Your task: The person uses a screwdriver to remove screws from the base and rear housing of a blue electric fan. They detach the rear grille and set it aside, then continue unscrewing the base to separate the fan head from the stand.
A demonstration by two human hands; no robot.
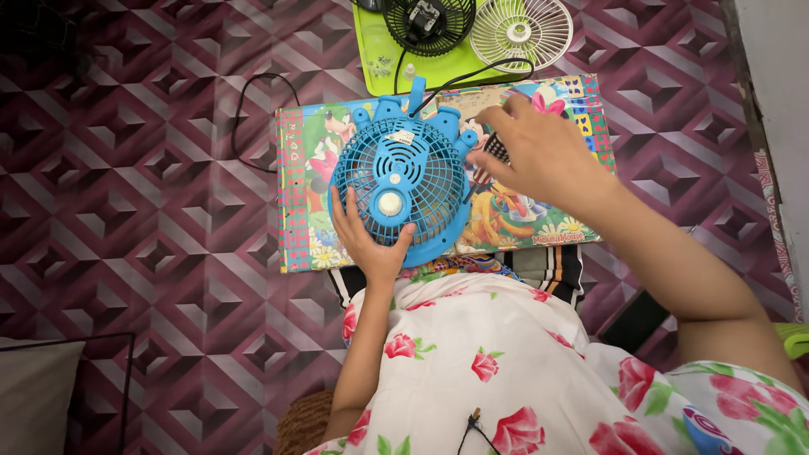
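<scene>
A small blue table fan (403, 181) lies face down on a colourful cartoon-printed board (295, 194). My left hand (366, 240) presses on the fan's lower left rim and steadies it. My right hand (539, 147) hovers at the fan's right side, its fingers pinched on a small dark ribbed part (497, 150). A black cable (480, 74) runs from the top of the fan toward the back.
A green tray (379, 67) at the back holds a black fan guard (428, 25) and a white fan guard (521, 32). A black wire loop (253, 109) lies on the purple patterned floor. A cushion (34, 396) sits at lower left. My lap in a floral dress fills the bottom.
</scene>
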